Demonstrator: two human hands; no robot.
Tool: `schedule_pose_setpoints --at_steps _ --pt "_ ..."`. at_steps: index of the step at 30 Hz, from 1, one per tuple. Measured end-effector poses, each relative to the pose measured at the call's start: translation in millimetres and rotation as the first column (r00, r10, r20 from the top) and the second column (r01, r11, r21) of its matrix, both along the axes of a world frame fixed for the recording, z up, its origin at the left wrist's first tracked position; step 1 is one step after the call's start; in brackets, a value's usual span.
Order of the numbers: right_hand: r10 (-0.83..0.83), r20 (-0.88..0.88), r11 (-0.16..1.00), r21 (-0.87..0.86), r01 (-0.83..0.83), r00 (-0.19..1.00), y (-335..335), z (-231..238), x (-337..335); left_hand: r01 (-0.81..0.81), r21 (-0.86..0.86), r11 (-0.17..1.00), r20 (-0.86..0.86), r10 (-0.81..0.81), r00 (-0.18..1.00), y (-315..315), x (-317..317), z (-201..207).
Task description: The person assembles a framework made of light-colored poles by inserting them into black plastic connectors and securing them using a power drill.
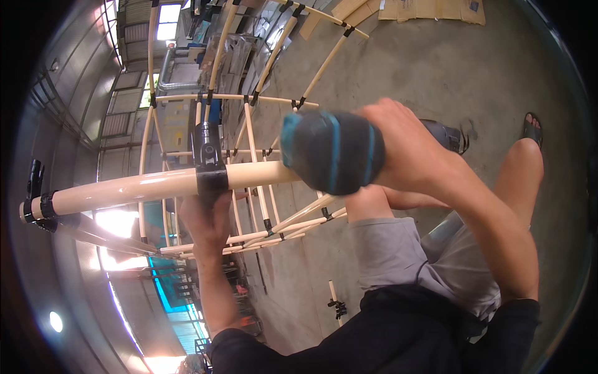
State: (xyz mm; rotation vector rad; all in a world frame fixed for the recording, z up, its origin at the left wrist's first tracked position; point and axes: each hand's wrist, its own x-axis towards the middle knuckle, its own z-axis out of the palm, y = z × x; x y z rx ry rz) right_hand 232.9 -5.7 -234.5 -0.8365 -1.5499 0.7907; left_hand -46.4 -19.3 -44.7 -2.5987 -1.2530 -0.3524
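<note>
A cream-coloured pipe (124, 188) runs across the left of the view, part of a rack of similar pipes joined by black clamps. My left hand (208, 218) grips the pipe from below at a black clamp joint (210, 171). My right hand (408, 149) is closed on a dark power tool with teal bands (333, 151), its body blurred and close to the camera, held against the end of the pipe. My knees and grey shorts lie below the right arm.
The pipe frame (249, 100) stretches away toward the back. A concrete floor (436, 62) lies to the right, with flat cardboard sheets (430, 9) at the top. A short pipe piece with a black clamp (336, 302) lies on the floor.
</note>
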Motion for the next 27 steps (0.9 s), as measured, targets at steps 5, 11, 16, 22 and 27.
schedule_pose_setpoints --at_steps 5,11,16,22,27 --pt "0.191 -0.229 0.981 0.035 -0.188 0.954 28.0 42.4 -13.3 -0.008 0.364 0.931 -0.187 0.081 0.979 0.5 -0.3 -8.4" --pt "0.219 -0.132 0.974 -0.033 -0.225 0.967 37.8 44.2 8.8 -0.08 0.385 0.919 -0.181 0.161 0.97 1.0 -14.5 -10.7" --pt "0.216 -0.182 0.976 0.032 -0.213 0.959 39.7 50.6 1.3 0.04 0.52 0.853 -0.42 0.214 0.882 -1.6 -29.4 0.2" --pt "0.386 -0.126 0.906 -0.136 -0.401 0.914 30.8 62.7 55.2 0.075 0.578 0.812 -0.319 0.141 0.937 5.1 1.1 -10.3" --pt "0.181 0.027 0.983 -0.044 -0.179 0.983 54.3 33.7 0.0 0.059 0.563 0.824 -0.337 0.164 0.927 6.4 -0.2 -6.2"
